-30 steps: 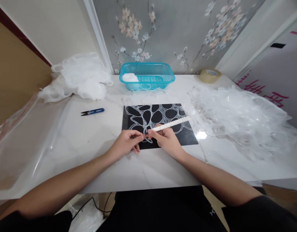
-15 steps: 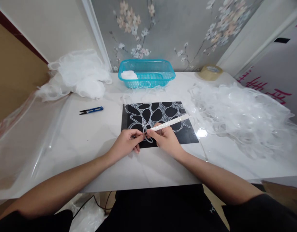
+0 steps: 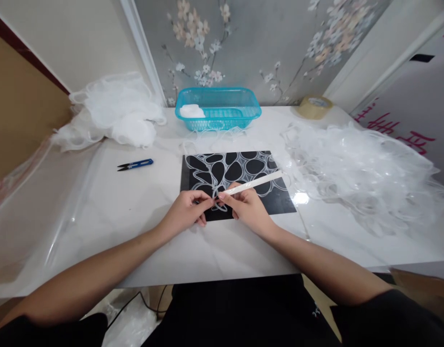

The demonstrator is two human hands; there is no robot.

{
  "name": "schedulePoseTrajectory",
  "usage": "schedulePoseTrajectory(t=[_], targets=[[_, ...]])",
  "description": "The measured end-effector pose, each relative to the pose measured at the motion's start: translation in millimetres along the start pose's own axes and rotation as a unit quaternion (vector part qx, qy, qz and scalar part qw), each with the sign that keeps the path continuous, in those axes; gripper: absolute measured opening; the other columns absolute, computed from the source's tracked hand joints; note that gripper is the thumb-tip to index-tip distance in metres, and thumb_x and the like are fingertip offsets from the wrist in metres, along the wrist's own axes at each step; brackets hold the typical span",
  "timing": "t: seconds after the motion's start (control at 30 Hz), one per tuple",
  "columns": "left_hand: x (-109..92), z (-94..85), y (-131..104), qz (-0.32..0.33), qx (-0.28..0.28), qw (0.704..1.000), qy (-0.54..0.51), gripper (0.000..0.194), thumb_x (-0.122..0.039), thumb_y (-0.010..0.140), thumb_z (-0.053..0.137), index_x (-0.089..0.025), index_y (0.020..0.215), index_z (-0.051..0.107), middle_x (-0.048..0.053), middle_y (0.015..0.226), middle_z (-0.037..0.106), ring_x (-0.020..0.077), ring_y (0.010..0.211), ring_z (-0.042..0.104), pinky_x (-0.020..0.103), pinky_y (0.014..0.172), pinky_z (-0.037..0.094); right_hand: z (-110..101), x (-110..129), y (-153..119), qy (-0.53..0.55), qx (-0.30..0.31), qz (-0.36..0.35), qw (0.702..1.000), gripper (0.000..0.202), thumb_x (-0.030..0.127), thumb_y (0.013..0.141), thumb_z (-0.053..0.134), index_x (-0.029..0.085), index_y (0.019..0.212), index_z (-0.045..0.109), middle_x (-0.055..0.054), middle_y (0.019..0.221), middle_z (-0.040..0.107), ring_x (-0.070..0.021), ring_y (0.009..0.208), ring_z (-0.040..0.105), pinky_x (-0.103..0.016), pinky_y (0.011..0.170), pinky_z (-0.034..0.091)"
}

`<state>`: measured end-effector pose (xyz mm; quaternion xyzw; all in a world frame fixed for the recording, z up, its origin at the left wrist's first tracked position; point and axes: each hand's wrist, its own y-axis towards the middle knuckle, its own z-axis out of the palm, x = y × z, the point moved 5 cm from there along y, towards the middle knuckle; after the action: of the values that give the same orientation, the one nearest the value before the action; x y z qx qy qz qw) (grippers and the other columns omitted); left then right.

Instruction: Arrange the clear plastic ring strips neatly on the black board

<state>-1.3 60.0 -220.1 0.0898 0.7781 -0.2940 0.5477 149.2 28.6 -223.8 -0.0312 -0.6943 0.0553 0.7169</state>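
Observation:
A piece of sheer white trim with looped edging (image 3: 218,171) lies over a black rectangular sheet (image 3: 283,206) in front of me. At its near left end, my left hand (image 3: 189,210) pinches the edging between thumb and index finger. Close beside it, my right hand (image 3: 250,208) is closed on a narrow white strip (image 3: 260,181), thumb on top. The strip slants up to the right across the trim. Both sets of fingertips nearly meet at a small loop, and the exact contact there is hidden.
Blue thread snips (image 3: 135,165) lie to the left. A turquoise basket (image 3: 218,124) holding a white item stands at the back, with a tape roll (image 3: 313,107) to its right. Sheer white trim is heaped at right (image 3: 366,173) and back left (image 3: 117,113).
The whole view has shifted very slightly. Both hands keep their pinch in the same place, with only small finger movement at the loop.

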Motion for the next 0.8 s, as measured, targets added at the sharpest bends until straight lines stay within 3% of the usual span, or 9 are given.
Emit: schedulePoseTrajectory(t=[0.27,0.43,0.8], targets=[[-1.5,3.2,1.0,0.014,-0.003,1.0,0.025,0.018,-0.03,0.083,0.057,-0.014,0.077,0.062,-0.003,0.048,0.057,0.0094,0.039,0.057,0.015,0.039,0.045,-0.1,1.3,-0.4,-0.05,-0.004,-0.039,0.998,0.028,0.042,0.083,0.06,0.018,0.071,0.054,0.0,0.063,0.059,-0.0087,0.049,0.045,-0.022,0.045,0.033],[1.1,3.3,1.6,0.027,-0.005,0.999,0.015,0.017,-0.028,0.083,0.058,-0.014,0.074,0.06,-0.004,0.052,0.058,0.0083,0.041,0.057,0.014,0.04,0.044,2.8,8.2,-5.0,-0.154,-0.022,-0.094,0.983,0.022,0.035,0.086,0.057,0.018,0.073,0.057,0.0,0.065,0.057,-0.0132,0.062,0.051,-0.025,0.055,0.036],[3.4,4.9,3.2,0.039,-0.001,0.999,0.004,0.015,-0.026,0.084,0.056,-0.014,0.074,0.06,-0.004,0.05,0.058,0.008,0.041,0.057,0.014,0.041,0.044,6.6,8.6,-6.6,-0.209,-0.03,-0.116,0.971,0.021,0.034,0.088,0.054,0.018,0.075,0.059,-0.002,0.069,0.061,-0.0149,0.066,0.055,-0.023,0.052,0.035]])
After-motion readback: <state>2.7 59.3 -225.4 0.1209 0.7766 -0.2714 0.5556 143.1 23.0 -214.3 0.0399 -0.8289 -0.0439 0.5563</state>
